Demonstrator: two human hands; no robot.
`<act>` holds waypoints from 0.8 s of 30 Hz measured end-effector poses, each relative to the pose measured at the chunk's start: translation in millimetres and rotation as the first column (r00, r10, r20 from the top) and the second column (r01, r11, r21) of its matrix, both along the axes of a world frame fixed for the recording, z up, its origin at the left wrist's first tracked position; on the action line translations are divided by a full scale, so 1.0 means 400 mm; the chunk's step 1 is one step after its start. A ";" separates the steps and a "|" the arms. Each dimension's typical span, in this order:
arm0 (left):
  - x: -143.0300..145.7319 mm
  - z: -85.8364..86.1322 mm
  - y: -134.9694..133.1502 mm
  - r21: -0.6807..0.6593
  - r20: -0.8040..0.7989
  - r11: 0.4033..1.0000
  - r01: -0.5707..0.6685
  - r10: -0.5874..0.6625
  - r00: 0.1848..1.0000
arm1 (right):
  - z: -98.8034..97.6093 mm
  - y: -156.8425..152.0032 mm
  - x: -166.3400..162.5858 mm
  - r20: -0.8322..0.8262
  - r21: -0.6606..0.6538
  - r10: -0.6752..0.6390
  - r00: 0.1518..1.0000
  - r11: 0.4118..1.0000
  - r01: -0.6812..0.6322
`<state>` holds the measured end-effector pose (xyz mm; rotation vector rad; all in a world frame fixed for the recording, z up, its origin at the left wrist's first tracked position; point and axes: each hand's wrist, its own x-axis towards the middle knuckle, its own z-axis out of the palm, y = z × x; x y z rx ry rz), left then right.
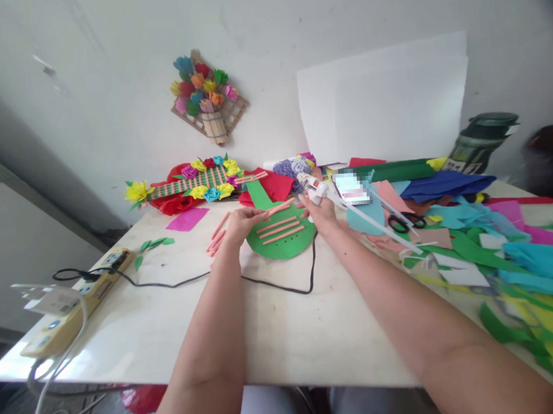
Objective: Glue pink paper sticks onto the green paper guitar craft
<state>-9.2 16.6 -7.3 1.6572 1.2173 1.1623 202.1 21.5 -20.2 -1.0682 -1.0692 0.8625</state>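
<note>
Pinched in the fingers of my left hand (244, 225) is a rolled pink paper stick (281, 207), angled up to the right over a green paper cutout (281, 249). The cutout has a round body and a neck pointing away from me, and several pink sticks lie across it in parallel. My right hand (321, 214) is closed around a white glue gun (313, 185), its tip close to the held stick's right end. A long white glue stick (375, 218) trails back from the gun. More loose pink sticks (217, 242) lie left of the cutout.
A flower-trimmed paper guitar (186, 186) lies behind. Left are small green leaves (152, 244) and a power strip (99, 293); a black cord (272, 282) crosses the table. Right are scissors (399, 223), a phone (353, 188), coloured paper scraps (532, 259) and a dark bottle (481, 144).
</note>
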 end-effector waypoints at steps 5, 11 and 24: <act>0.017 0.015 -0.015 -0.084 -0.016 0.995 0.048 -0.050 0.999 | 0.010 -0.001 -0.008 -0.079 -0.009 0.013 0.997 1.000 -0.013; 0.028 0.025 -0.025 -0.105 -0.005 0.990 0.093 -0.094 0.996 | 0.006 0.004 -0.009 -0.119 -0.032 0.037 0.992 0.999 -0.041; 0.031 0.052 -0.042 -0.132 -0.115 0.966 0.222 -0.237 0.965 | 0.011 -0.001 -0.012 -0.040 -0.017 0.074 0.996 0.997 -0.074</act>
